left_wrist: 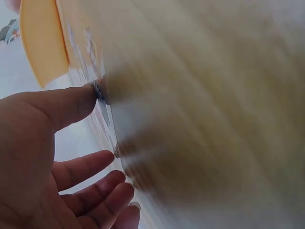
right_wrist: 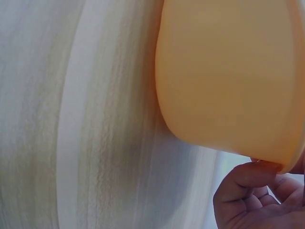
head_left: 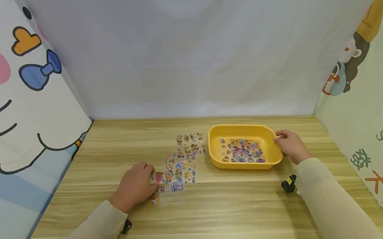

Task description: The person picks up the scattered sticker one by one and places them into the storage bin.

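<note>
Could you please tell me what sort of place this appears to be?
Probably a small curtained booth set up for tabletop activities: a wood-grain table stands before a pale fabric backdrop, with a cartoon-printed left panel and a cartoon-printed right panel closing in the sides.

- A yellow plastic tub (head_left: pixel 246 166) sits upright, with lots of tiny colorful cartoon pictures (head_left: pixel 244 151) showing inside.
- Clear sticker sheets (head_left: pixel 176 186) with bright little pictures lie beside it, to its left.
</note>
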A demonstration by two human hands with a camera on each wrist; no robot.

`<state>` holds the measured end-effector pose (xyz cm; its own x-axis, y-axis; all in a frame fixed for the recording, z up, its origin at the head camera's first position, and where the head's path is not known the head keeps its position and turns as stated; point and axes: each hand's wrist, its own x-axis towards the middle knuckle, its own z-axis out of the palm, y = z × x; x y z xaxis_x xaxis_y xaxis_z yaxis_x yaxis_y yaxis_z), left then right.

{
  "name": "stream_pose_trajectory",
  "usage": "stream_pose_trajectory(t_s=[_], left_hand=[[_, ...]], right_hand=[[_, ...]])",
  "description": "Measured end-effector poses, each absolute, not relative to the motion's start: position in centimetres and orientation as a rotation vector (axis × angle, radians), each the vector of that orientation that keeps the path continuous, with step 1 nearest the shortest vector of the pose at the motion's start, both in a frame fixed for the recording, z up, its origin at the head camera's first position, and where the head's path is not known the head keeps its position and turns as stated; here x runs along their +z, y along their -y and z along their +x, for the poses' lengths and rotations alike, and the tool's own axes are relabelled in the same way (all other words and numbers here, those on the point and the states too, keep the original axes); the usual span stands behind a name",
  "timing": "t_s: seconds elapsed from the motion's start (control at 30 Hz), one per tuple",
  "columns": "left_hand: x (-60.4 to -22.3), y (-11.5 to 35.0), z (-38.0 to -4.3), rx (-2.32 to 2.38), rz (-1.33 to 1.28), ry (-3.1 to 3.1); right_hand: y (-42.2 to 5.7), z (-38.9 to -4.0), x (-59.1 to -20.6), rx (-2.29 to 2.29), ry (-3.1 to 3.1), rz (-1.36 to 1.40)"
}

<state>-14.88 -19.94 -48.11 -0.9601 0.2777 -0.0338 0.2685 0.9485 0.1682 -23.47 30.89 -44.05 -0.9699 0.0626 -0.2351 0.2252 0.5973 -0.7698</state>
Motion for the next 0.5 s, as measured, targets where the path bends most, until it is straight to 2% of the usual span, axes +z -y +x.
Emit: stream_pose_trajectory(t_s=[0.5], left_hand=[[-47.19, 19.24, -15.63, 0.160, 0.380, -2.990]], right_hand=[[-30.90, -23.60, -44.17, -1.301, -2.635, 0.257]])
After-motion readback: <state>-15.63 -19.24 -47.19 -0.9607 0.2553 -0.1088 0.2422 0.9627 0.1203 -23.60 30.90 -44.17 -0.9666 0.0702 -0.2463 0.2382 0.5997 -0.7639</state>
